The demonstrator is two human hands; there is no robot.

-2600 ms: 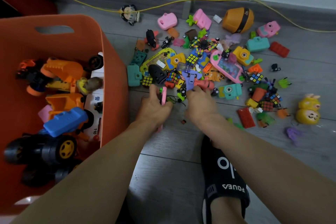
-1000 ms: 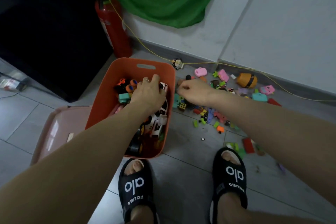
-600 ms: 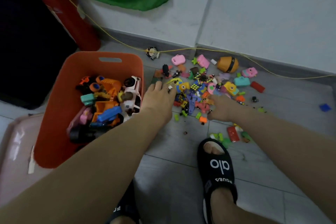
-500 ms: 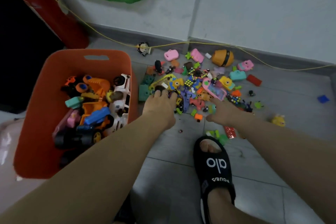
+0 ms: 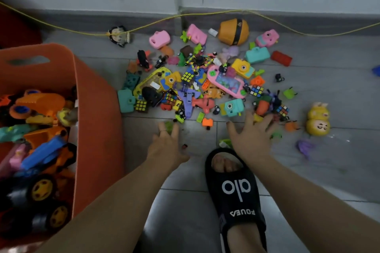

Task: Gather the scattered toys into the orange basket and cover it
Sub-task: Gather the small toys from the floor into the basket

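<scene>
The orange basket (image 5: 96, 109) stands on the floor at the left, holding toy trucks and other toys. A heap of small scattered toys (image 5: 201, 86) lies on the grey floor in front of the wall. My left hand (image 5: 166, 146) reaches toward the heap's near edge with fingers stretched out, fingertips by a small green piece (image 5: 169, 126). My right hand (image 5: 251, 135) is spread flat with straight fingers over small toys at the heap's right side, beside an orange carrot toy (image 5: 263, 107). Neither hand holds anything.
My foot in a black slipper (image 5: 234, 191) stands just below the right hand. A yellow cord (image 5: 156, 24) runs along the skirting. A yellow bunny toy (image 5: 317, 119) and a purple piece (image 5: 306, 147) lie at the right. An orange egg toy (image 5: 233, 32) sits by the wall.
The view has dropped closer to the floor. Both hands have opened out, and the right hand has shifted right over the toys on the heap's right side.
</scene>
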